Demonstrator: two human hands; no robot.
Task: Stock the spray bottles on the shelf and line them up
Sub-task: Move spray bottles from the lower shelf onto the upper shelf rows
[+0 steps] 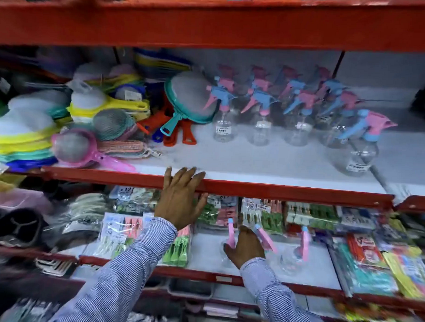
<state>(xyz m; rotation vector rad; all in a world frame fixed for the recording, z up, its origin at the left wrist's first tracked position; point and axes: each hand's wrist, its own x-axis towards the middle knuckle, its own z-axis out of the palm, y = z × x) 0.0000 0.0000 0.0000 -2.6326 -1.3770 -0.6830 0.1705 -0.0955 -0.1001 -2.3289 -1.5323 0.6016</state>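
Note:
Several clear spray bottles (223,124) with pink-and-blue trigger heads stand in rows on the white middle shelf (254,162). One bottle (358,156) stands apart, nearer the front right. More spray bottles lie on the lower shelf, one (297,250) to the right of my right hand. My left hand (180,198) rests flat on the red front edge of the middle shelf, fingers spread and holding nothing. My right hand (246,246) is down on the lower shelf, curled over a clear spray bottle (228,254) whose pink trigger sticks up beside the thumb.
Stacked colourful mesh strainers (87,122) fill the left half of the middle shelf. Packets of clothes pegs (260,215) and other packaged goods (372,258) crowd the lower shelf. A red upper shelf beam (211,23) runs overhead. The view is motion-blurred.

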